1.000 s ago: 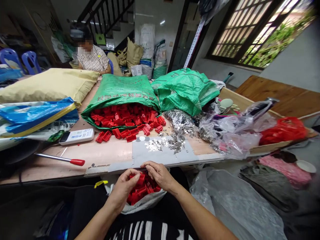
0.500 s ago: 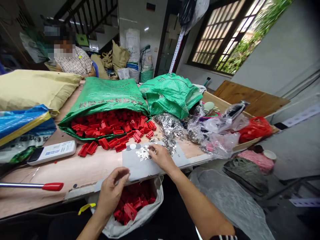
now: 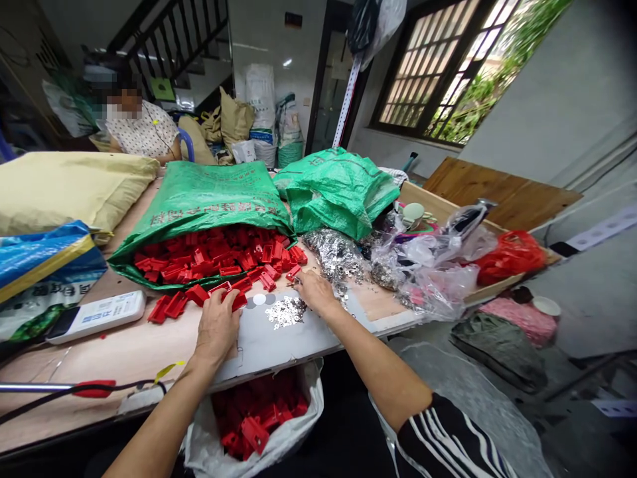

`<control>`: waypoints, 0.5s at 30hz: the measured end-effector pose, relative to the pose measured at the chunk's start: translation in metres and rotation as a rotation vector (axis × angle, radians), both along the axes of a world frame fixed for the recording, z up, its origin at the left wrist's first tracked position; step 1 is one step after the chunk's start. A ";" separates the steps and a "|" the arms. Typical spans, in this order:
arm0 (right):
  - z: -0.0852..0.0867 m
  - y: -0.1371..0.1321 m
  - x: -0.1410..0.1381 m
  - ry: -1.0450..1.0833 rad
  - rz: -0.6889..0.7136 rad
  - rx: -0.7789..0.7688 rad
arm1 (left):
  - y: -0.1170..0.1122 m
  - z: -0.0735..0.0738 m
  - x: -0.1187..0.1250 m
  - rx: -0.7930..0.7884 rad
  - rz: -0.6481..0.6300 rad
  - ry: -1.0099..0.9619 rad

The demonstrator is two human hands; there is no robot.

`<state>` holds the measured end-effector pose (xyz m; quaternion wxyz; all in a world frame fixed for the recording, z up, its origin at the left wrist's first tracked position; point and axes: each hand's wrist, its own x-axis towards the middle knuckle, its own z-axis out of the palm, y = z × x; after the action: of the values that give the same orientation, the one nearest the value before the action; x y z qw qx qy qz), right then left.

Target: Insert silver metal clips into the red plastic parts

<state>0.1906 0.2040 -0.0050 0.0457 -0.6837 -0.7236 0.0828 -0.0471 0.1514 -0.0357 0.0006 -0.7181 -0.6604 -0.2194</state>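
My left hand (image 3: 217, 324) is at the near edge of the spilled red plastic pieces, its fingers closed on one red piece (image 3: 221, 288). Farther right, my right hand (image 3: 316, 292) pinches another red plastic piece (image 3: 293, 273) at its fingertips. Between the hands, a small pile of flat silvery metal parts (image 3: 285, 313) lies on a grey sheet (image 3: 266, 352). Behind them a green woven sack (image 3: 219, 189) lies on its side, with many red pieces (image 3: 199, 255) in its mouth. Below the table edge, an open white sack (image 3: 311, 415) contains more red pieces (image 3: 255, 435).
Clear bags of metal parts (image 3: 333, 252) and a second green sack (image 3: 338, 189) stand at the right. A white device (image 3: 104, 315) and a red-handled lever (image 3: 94, 388) are at the left. Across the table sits another person (image 3: 144, 133).
My left hand has moved forward from the table edge to the red pieces and closed on one. My right hand has gone from the metal parts to a red piece beyond them.
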 end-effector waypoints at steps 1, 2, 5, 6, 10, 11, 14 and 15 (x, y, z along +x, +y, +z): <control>0.000 0.001 0.001 0.005 0.008 -0.003 | 0.000 0.000 0.000 0.006 -0.011 0.006; 0.000 0.001 0.002 0.011 0.015 -0.004 | 0.001 0.000 -0.001 0.012 -0.024 0.009; 0.002 0.000 0.005 0.033 0.027 -0.010 | 0.001 0.001 -0.003 0.019 -0.067 0.010; 0.003 -0.001 0.006 0.040 0.031 -0.008 | 0.000 0.002 -0.004 0.024 -0.073 0.001; 0.006 -0.009 0.014 0.064 0.046 0.022 | -0.008 0.004 -0.002 0.028 -0.042 -0.166; 0.007 -0.012 0.016 0.069 0.050 0.030 | -0.012 0.005 -0.001 0.011 -0.027 -0.255; 0.006 -0.025 0.025 0.087 0.071 0.050 | -0.027 0.010 0.005 -0.101 -0.015 -0.687; 0.005 -0.030 0.029 0.095 0.081 0.057 | -0.033 0.012 0.007 -0.152 -0.031 -0.869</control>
<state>0.2195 0.1744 0.0001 0.0961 -0.6477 -0.7496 0.0963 -0.0402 0.1185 -0.0233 -0.3335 -0.5671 -0.6027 -0.4517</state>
